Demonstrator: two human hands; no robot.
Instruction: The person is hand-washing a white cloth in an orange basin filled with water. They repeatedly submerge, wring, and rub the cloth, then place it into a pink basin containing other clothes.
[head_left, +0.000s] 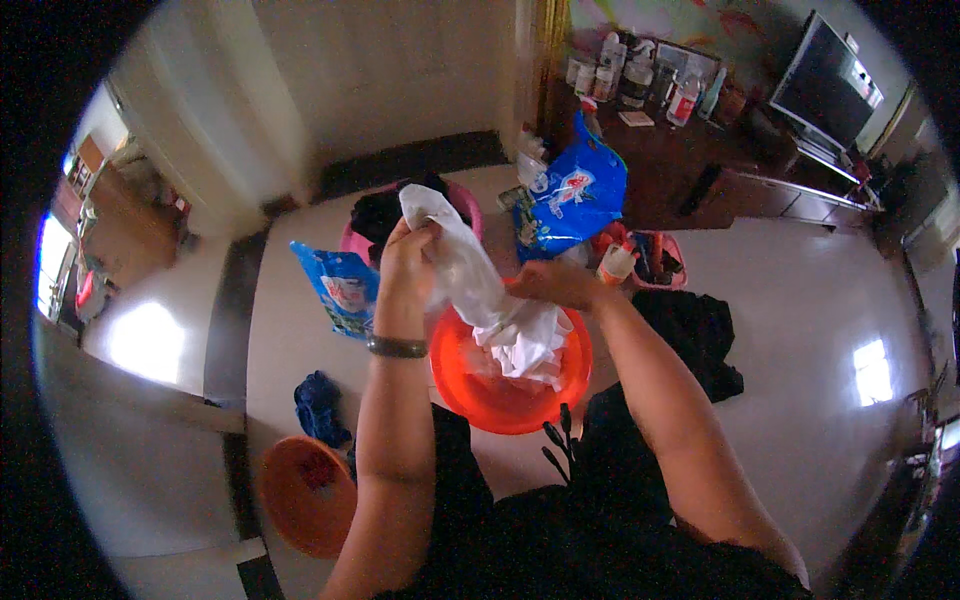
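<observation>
A white garment (472, 270) stretches slantwise between my two hands. My left hand (409, 262) grips its upper end, which sticks up past the fingers. Lower down and to the right, my right hand (551, 283) pinches the cloth near its edge. The rest of the fabric hangs in folds into an orange-red plastic basin (510, 420) on the floor before me. Whether water stands in the basin I cannot tell. Just behind my left hand, a pink basin (469, 202) holds dark clothes (375, 214).
Blue detergent bags (592, 184) (341, 289) stand beyond the basin and left of it. A pink basket (679, 270) with bottles and dark cloth (686, 337) lie right. Navy cloth (321, 409) and an orange basin (304, 510) sit left. A dark cabinet (660, 172) carries bottles and a television (825, 82).
</observation>
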